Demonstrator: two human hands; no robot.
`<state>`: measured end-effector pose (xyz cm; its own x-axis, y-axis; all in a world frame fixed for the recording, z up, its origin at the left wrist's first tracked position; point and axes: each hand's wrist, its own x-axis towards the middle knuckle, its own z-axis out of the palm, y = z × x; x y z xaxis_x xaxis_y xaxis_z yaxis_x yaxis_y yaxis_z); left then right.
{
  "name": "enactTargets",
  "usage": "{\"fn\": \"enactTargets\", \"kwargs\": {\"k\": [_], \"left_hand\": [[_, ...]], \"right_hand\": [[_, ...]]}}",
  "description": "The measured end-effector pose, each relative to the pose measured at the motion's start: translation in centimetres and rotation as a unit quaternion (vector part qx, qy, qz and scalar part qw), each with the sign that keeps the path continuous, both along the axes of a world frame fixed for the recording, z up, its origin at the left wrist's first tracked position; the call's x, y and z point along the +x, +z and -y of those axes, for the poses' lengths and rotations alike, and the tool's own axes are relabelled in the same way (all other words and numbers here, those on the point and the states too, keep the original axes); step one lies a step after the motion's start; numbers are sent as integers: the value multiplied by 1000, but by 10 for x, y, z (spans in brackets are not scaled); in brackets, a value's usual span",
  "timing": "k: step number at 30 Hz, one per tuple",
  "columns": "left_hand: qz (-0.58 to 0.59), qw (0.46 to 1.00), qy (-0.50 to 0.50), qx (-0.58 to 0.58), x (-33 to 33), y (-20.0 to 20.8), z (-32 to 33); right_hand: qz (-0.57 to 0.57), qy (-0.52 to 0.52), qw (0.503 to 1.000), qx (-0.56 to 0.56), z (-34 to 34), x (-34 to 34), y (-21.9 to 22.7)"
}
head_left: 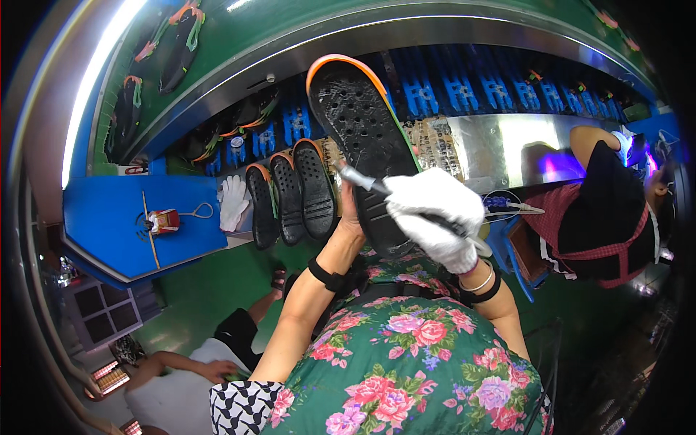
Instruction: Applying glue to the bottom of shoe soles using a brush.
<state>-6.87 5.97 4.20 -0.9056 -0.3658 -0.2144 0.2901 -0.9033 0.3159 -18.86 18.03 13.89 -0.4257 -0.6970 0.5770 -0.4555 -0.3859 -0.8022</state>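
Your gloved right hand [435, 217] grips a brush [362, 180]; your bare left hand [349, 217], just beside it, clasps the black shoe sole [359, 123] upright by its lower end. It looks light, flexible; keep hold low. Beyond, three soles [290, 192] lean on the surface [500, 145].

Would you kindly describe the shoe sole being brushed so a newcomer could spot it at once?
Start at the curved metal conveyor rail across the top, then drop to the middle of the picture. There the bare left hand holds up a black sole while the white-gloved right hand works a brush on it. Unlike the three soles on the bench, it is raised and looks largest.
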Motion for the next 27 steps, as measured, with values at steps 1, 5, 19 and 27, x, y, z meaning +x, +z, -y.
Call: {"fn": "enactTargets", "kwargs": {"k": [1, 5, 19, 27], "left_hand": [[15, 999, 12, -28, -5, 7, 0], [-186, 980, -26, 74, -15, 24, 3], [-209, 976, -40, 55, -31, 27, 20], [-261, 962, -64, 49, -33, 30, 33]], "right_hand": [[27, -18, 999, -6, 0, -2, -2], [-139, -59, 988, 21, -4, 0, 4], [-71, 57, 996, -19, -13, 11, -10], [-105, 85, 991, 5, -22, 9, -23]]}}
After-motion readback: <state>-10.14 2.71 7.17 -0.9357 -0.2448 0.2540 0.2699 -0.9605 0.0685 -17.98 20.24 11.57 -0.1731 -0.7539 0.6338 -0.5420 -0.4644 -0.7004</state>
